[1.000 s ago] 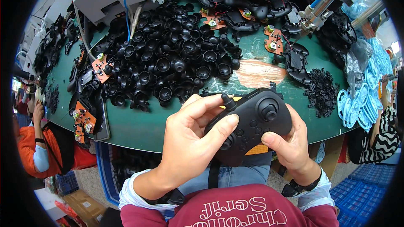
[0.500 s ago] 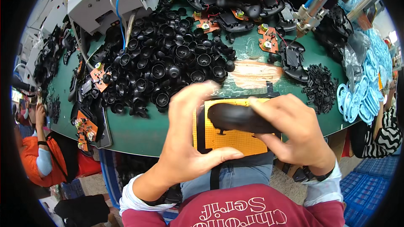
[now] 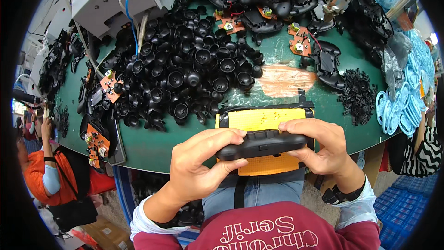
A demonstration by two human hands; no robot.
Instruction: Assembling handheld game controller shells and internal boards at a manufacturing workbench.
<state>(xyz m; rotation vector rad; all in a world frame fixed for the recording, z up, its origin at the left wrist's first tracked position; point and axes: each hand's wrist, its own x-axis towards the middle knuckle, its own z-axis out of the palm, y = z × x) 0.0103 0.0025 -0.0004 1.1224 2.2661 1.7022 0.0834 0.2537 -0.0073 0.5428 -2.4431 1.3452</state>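
Observation:
A black game controller (image 3: 263,144) is held level above a yellow pad (image 3: 259,119) at the table's front edge. Its narrow edge, with a row of buttons, faces up. My left hand (image 3: 203,159) pinches the left end between thumb and fingers. On the right end, my right hand (image 3: 321,146) does the same, fingers on top and thumb below. Black tape crosses the yellow pad. Just beyond the pad lies a worn, tan patch (image 3: 286,81) of the green table (image 3: 148,146).
Black thumbstick caps (image 3: 185,69) are heaped left of centre beside a grey machine (image 3: 122,7). Opened controllers with orange circuit boards (image 3: 299,41) lie at the back. Small black parts (image 3: 358,95) and light-blue rings (image 3: 400,109) are piled right. Another person (image 3: 44,171) sits at far left.
My left hand was apart from the controller and now grips its left end. The controller has turned from showing a smooth, blurred side to showing its buttoned edge.

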